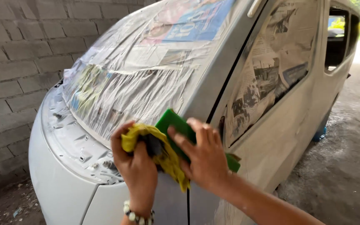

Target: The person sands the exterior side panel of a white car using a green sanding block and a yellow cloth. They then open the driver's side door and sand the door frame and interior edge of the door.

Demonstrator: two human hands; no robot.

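My left hand (136,166) is closed around a crumpled yellow cloth (169,160) with a dark patch, held against the grey-white van body (267,146) below the windscreen pillar. My right hand (203,156) presses a flat green block (172,121) against the same spot, fingers spread over it; part of the block shows past the hand on the right. A bead bracelet circles my left wrist. The van's windscreen (146,62) and side window (267,79) are covered with newspaper sheets.
A grey block wall (13,62) stands close to the van's front on the left. Bare concrete floor (346,158) runs along the van's right side. A blue object (319,134) lies low beside the van. Another vehicle's edge shows at far right.
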